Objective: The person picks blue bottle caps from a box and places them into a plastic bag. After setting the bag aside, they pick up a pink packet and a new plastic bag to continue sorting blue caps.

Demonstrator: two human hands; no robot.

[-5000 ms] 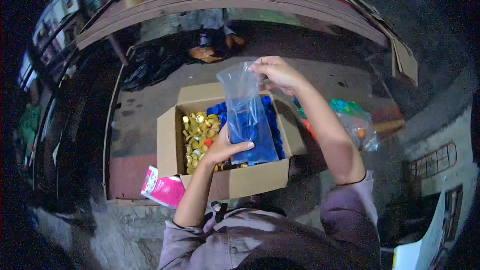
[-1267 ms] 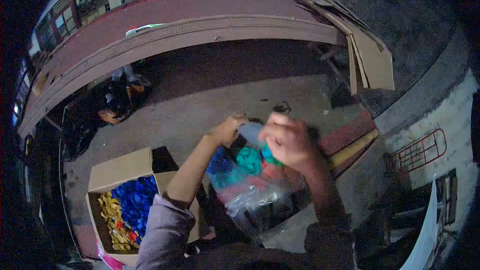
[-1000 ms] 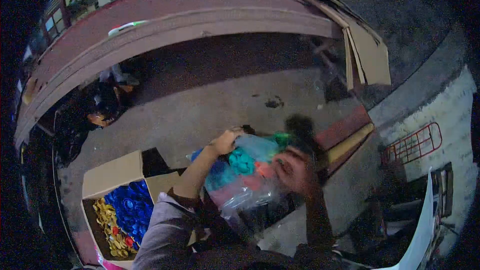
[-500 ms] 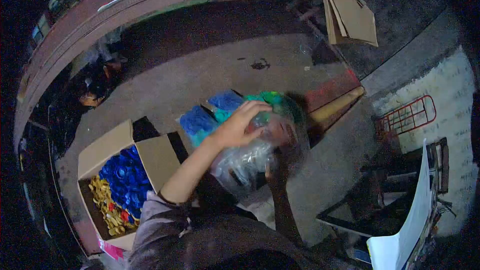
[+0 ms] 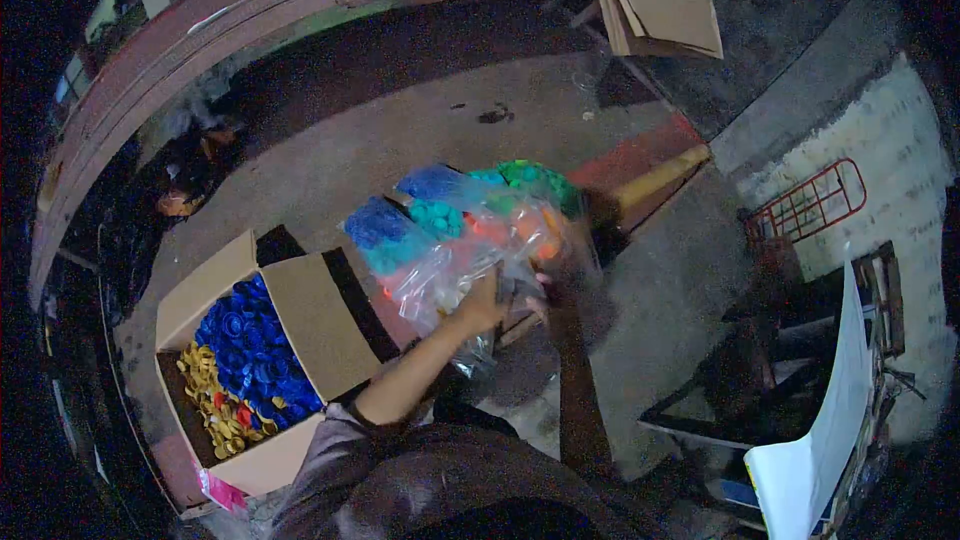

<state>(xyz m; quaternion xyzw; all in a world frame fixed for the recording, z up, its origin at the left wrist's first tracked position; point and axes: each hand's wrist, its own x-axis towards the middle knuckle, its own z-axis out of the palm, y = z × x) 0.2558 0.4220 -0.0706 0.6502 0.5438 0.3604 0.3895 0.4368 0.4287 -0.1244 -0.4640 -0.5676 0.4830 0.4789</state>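
A crinkled clear plastic bag (image 5: pixel 425 280) lies in front of me, its loose edge towards my body. My left hand (image 5: pixel 485 307) is closed on that near edge. On its right, my right hand (image 5: pixel 558 290) is dark and smeared, with its fingers bent at the bag's edge; part of it is lost in shadow. Orange-red pieces (image 5: pixel 535 232) show through the plastic. Just beyond lie blue pieces (image 5: pixel 380 223) in clear bags, teal pieces (image 5: pixel 436 217) and green pieces (image 5: pixel 537 180).
At left an open cardboard box (image 5: pixel 290 470) holds blue and gold cap-like pieces with a few red ones. Folded cardboard (image 5: pixel 660 5) sits at the upper right. A red metal rack (image 5: pixel 815 202) leans on the wall, and a white sheet (image 5: pixel 815 460) stands near me at right.
My left hand has come down from the top of the bag to its near edge. The bag now lies flatter, uncovering the orange-red pieces. The view has shifted slightly.
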